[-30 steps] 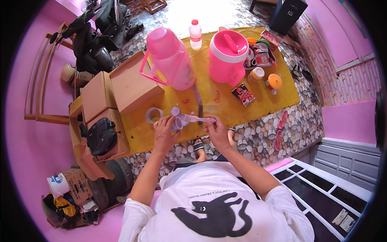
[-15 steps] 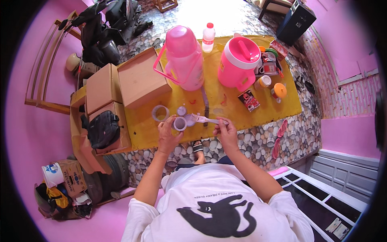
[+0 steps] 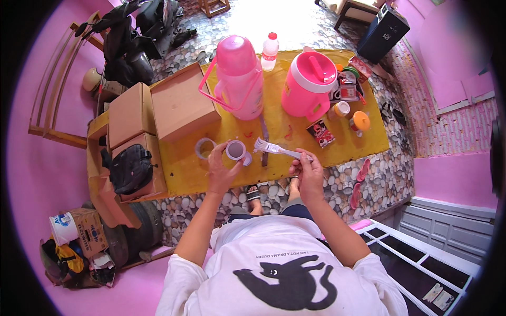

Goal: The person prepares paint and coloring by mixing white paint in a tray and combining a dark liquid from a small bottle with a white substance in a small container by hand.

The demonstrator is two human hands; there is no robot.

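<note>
My left hand [image 3: 219,160] grips a small round tub [image 3: 235,150] by its side. The tub has a pale rim and its inside looks grey-mauve. Between the closed fingers of my right hand [image 3: 308,171] is a small paintbrush [image 3: 276,149], its handle pale and its bristles smeared whitish-lilac. The brush head points left toward the tub, a little apart from it. A lilac lid [image 3: 247,159] lies on the yellow-topped table [image 3: 205,176], partly hidden behind the tub. Beside my left fingers sits a roll of clear tape [image 3: 198,149].
Toward the back stand a pink thermos flask [image 3: 240,79], a water bottle [image 3: 270,52] and a pink jug [image 3: 310,84]. To the right are a red sachet [image 3: 321,133] and small jars [image 3: 360,121]. Cardboard boxes [image 3: 184,108] and a black bag [image 3: 132,168] occupy the left end.
The brush has moved away from the tub and swung to the right with my right hand. The tub is tilted more toward view and slightly farther from me.
</note>
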